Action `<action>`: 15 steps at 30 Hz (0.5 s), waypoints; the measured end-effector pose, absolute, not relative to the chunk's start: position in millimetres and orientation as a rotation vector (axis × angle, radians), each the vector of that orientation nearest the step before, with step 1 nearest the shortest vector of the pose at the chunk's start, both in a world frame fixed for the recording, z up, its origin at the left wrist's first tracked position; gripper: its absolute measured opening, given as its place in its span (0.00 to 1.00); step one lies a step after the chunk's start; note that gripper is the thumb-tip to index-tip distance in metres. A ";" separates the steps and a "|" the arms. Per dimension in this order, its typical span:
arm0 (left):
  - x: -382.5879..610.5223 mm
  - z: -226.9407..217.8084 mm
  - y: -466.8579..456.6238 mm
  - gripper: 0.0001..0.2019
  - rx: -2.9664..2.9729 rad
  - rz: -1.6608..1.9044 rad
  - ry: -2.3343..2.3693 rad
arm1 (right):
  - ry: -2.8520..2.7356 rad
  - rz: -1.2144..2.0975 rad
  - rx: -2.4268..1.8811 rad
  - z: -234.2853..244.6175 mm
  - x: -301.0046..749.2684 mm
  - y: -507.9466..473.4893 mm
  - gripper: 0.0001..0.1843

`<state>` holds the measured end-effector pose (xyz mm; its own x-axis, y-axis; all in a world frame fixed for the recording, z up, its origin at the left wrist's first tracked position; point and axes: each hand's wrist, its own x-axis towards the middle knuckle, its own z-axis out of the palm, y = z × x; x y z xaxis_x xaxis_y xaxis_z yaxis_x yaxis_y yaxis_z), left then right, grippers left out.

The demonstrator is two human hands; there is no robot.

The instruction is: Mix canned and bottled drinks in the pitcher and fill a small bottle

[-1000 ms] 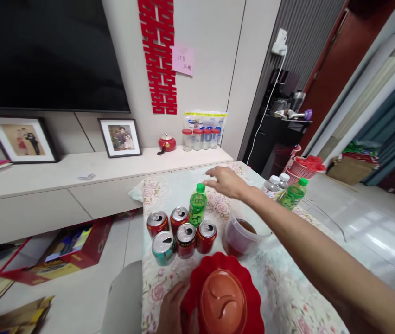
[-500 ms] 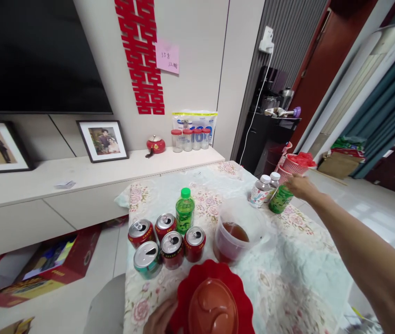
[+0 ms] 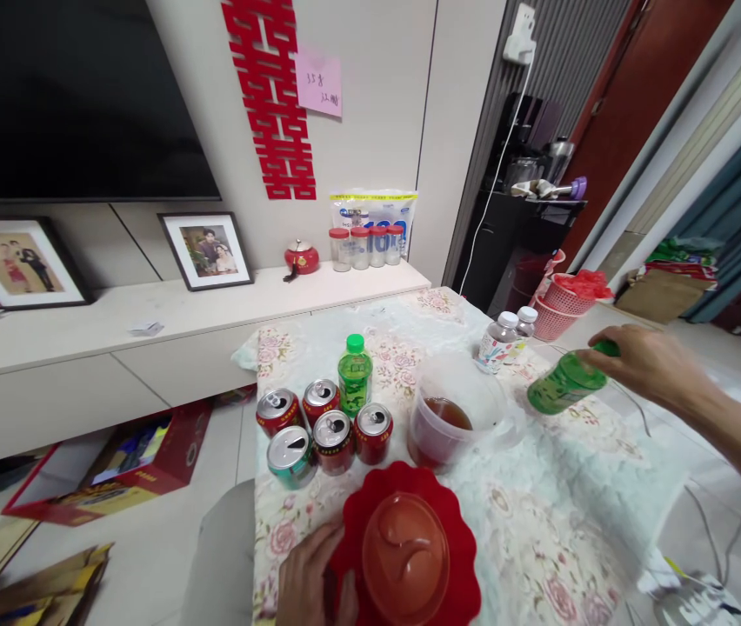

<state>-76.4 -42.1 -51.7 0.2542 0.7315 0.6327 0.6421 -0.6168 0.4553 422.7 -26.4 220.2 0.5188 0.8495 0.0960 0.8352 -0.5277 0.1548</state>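
Note:
My right hand (image 3: 635,361) is closed around the neck of a green plastic bottle (image 3: 566,382), which leans over at the right side of the table. At the front edge my left hand (image 3: 311,569) grips the left rim of a red scalloped dish (image 3: 465,565) with a glossy orange-red centre. Behind the dish stands a clear plastic tub (image 3: 439,435) holding brown liquid. To its left are several opened drink cans, among them a teal can (image 3: 290,456) and a red can (image 3: 372,432). A second green bottle (image 3: 355,376) with its cap on stands upright behind them.
Two white-capped bottles (image 3: 497,342) stand at the table's back right, before a pink basket (image 3: 559,309). A floral cloth (image 3: 533,513) covers the table. On the white cabinet (image 3: 227,313) behind are framed photos, a red pot (image 3: 302,257) and red-lidded jars (image 3: 360,249).
My right hand has lifted the green bottle and tipped it, bringing it right and nearer to me. My left hand stays at the dish and shows more fully. The view has shifted slightly.

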 end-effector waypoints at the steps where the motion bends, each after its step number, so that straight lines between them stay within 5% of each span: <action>1: -78.7 -46.3 -40.5 0.16 2.433 1.287 1.298 | 1.542 0.239 2.650 229.0 413.9 -42.3 0.12; 7: -55.7 -6.6 -57.4 0.22 2.596 1.266 0.979 | 2.285 0.246 2.623 252.5 332.3 -131.7 0.18; 15: 26.4 24.3 -125.8 0.30 2.136 1.104 1.047 | 3.040 -0.254 2.161 246.6 203.1 -139.6 0.04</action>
<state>26.4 -125.8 24.3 0.3716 0.8161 0.4425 0.3986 -0.5708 0.7179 203.1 -139.6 246.6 -0.2168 0.8970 0.3851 0.8208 0.3811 -0.4256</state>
